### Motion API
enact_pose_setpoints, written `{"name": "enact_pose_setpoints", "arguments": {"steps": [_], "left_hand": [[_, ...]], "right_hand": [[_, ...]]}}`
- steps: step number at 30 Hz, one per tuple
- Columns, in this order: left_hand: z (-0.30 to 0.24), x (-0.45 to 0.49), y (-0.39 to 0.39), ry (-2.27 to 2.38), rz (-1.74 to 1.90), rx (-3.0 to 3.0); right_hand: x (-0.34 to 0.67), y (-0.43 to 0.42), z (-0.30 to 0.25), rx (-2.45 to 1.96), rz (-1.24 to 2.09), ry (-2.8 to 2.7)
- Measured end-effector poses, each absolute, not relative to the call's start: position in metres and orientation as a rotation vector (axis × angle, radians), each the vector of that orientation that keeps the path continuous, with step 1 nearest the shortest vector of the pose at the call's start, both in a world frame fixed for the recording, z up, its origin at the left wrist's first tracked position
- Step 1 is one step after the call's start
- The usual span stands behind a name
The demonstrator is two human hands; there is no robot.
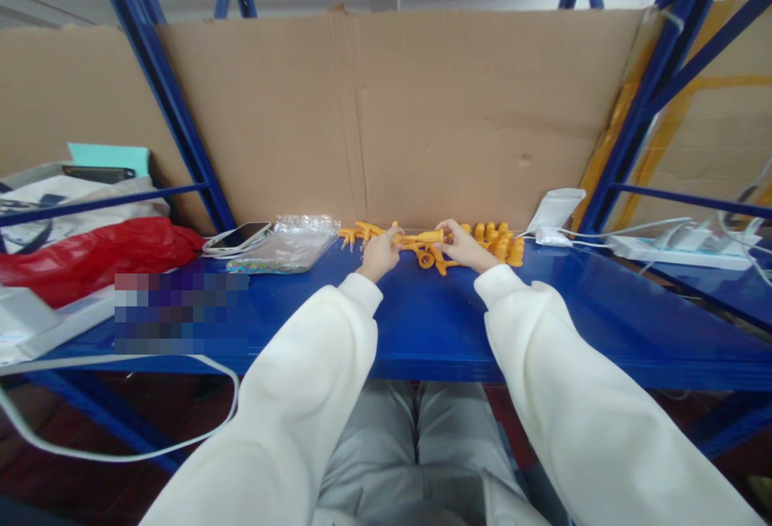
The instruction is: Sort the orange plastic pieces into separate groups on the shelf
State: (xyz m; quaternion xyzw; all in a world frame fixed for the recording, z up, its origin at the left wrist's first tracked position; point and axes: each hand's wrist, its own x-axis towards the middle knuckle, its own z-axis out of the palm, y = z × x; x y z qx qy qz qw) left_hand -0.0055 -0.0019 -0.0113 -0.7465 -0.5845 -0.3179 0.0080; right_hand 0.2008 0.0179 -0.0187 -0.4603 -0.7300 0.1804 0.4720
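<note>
Above the blue shelf's far edge, a slim orange-yellow plastic part (424, 237) runs sideways between my two hands. My left hand (379, 254) is closed on its left end, and my right hand (463, 248) grips the wider right end. A thin stretch shows in the middle; I cannot make out whether it is one piece or two. Just below lie loose orange parts, among them one with a round open end (425, 260). Left of my left hand are orange pieces with thin metal tips (350, 235). Right of my right hand stands a group of several orange cap-like pieces (502, 244).
Cardboard (422, 116) walls off the back of the blue shelf (434, 325). At the left lie a phone (242, 235), a clear plastic bag (295, 246) and a red bag (108, 256). A white charger-like object (553, 216) and a power strip (681, 251) with cables are at the right.
</note>
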Motion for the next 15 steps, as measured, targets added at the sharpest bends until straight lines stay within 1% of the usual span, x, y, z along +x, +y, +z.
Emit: {"name": "enact_pose_setpoints", "arguments": {"steps": [7, 15], "left_hand": [[-0.0143, -0.0081, 0.0029, -1.843, -1.003, -2.314], [-0.0147, -0.0083, 0.0025, -1.854, -1.015, -2.311]], "right_hand": [[0.1974, 0.0092, -0.0131, -1.221, 0.687, -1.662], [0.2031, 0.0150, -0.0155, -1.089, 0.444, -1.756]]}}
